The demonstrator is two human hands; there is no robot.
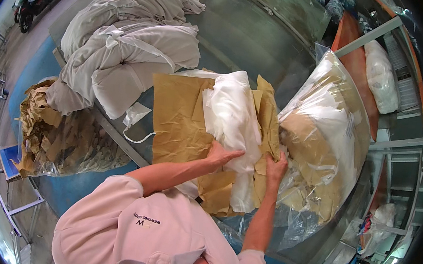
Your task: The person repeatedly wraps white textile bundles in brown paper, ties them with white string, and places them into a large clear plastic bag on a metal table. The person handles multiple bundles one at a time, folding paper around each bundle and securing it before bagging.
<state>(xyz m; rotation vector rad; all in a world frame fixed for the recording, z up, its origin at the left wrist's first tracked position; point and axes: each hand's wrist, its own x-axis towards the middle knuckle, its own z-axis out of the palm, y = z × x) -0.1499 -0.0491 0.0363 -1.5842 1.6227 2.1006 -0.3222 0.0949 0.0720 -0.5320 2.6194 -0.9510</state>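
Note:
A bundle of soft white sheet material (232, 103) lies lengthwise over a creased brown paper sheet (179, 119) in front of me. My left hand (223, 156) rests on the lower part of the white bundle, its fingers stretched out to the right and pressed against it. On the right, my right hand (275, 164) pinches the edge of a folded brown paper strip (270, 117) that stands up beside the bundle. Below my left hand, another piece of brown paper (216, 191) shows partly under the white material.
Large clear bags with brown paper and white material (324, 127) stand close on the right. Crumpled brown paper in a plastic bag (68, 138) sits at the left. Grey-white cloth (133, 48) is heaped on the metal table (254, 34). A motorbike (35, 0) stands far left.

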